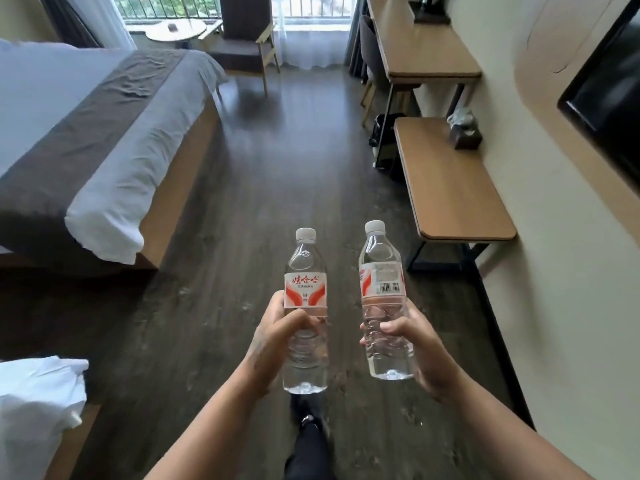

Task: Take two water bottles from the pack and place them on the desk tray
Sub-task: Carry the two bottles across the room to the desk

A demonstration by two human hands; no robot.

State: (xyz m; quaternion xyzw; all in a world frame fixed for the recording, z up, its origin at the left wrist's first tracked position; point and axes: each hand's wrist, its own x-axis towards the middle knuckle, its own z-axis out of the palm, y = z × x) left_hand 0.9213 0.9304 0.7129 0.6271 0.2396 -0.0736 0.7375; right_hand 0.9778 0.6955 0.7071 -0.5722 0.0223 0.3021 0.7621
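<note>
Bed [104, 133] at far left, plank floor [277, 150] down the middle.

Left hand [277, 337] wrapped around the lower body of one water bottle [305, 296], upright, white cap on, red-and-white label facing the camera.

Right hand [408, 341] closed around the second water bottle [382, 282], also upright and capped, barcode side showing. The two bottles are near each other, not touching, both held over the floor.

Low counter [450, 188] along the right wall; taller counter [426, 46] beyond it, with a dark, indistinct object at its far end.

Judgement: pick-up from the pack appears done; pack not in view. Carrying and setting both bottles on the tray remains; tray not identifiable.
</note>
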